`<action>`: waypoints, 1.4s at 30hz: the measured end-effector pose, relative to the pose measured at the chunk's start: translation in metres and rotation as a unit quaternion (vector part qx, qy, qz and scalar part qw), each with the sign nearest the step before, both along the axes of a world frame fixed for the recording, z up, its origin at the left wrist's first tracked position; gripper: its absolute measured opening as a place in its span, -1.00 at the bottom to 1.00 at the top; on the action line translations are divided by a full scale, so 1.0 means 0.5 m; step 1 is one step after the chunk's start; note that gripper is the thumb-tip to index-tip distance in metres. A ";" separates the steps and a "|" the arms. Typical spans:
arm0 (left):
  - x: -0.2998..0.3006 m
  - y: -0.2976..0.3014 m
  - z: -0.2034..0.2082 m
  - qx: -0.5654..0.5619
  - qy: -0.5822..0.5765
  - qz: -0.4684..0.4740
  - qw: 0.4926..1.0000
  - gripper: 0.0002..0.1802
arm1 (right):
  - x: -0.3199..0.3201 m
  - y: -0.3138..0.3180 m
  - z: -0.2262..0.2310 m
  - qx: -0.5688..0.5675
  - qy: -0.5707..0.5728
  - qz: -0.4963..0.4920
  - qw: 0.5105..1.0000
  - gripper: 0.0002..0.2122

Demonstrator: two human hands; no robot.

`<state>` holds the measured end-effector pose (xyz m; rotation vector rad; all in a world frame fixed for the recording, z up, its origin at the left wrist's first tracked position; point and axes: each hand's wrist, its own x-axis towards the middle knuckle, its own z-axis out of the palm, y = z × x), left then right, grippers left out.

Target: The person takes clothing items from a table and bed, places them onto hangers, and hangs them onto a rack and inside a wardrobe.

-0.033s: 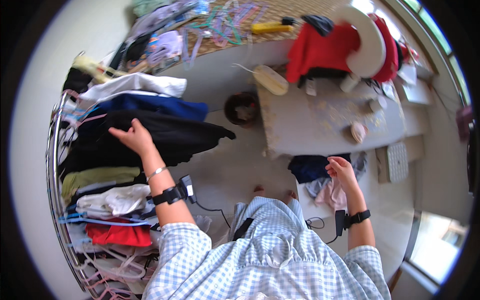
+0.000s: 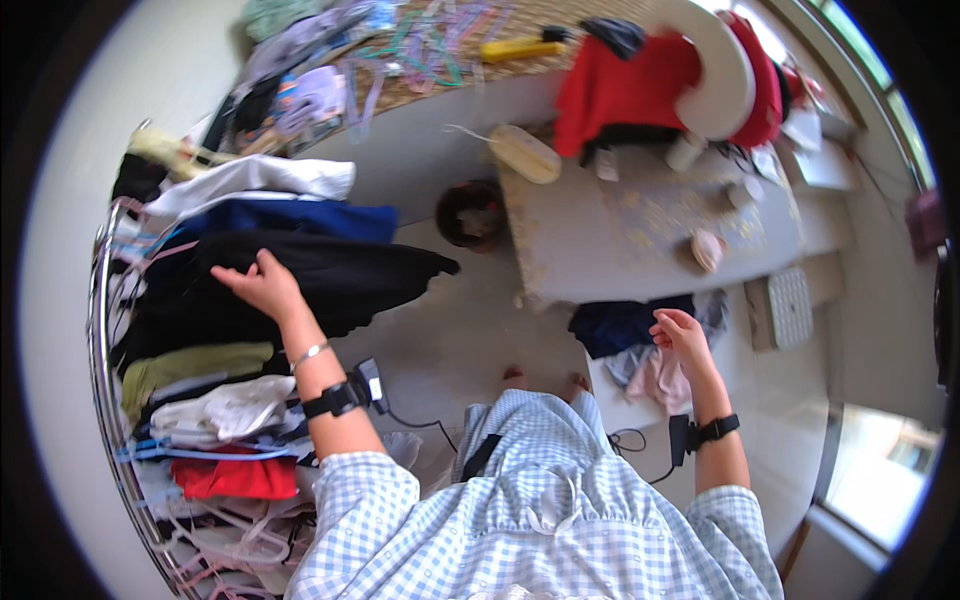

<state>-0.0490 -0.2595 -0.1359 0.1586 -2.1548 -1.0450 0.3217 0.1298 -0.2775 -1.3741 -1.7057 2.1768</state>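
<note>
My left hand reaches over a black garment that hangs from a metal clothes rack on the left. Its thumb and fingers are apart and seem to hold nothing; I cannot tell whether they touch the cloth. A pink hanger shows beside the black garment. My right hand is out on the right with loosely curled fingers and nothing visible in them. Behind it in the picture lie a navy cloth and a pale pink cloth.
White, blue, olive and red clothes also hang on the rack. A dark waste bin stands by a cloth-covered table. Loose hangers lie on a woven mat at the back. Cables run from both wrist bands.
The room has shifted slightly left and up in the picture. My left hand's fingers look a little more spread; my right hand has hardly moved.
</note>
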 end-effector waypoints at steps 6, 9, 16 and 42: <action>0.142 0.139 -0.266 -0.099 -0.269 -0.303 0.909 -0.28 | 0.210 0.051 -0.098 -0.060 -0.076 -0.147 0.984 -0.86; 0.261 0.228 -0.374 -0.175 -0.402 -0.389 0.810 -0.31 | 0.286 0.037 -0.163 -0.076 -0.108 -0.198 0.971 -0.89; 0.507 0.443 -0.497 -0.143 -0.562 -0.552 0.599 -0.45 | 0.306 -0.027 -0.337 -0.162 -0.177 -0.160 0.957 -0.88; 0.563 0.457 -0.661 -0.188 -0.616 -0.526 0.556 -0.63 | 0.117 0.132 -0.656 0.332 -0.108 -0.152 0.925 -0.85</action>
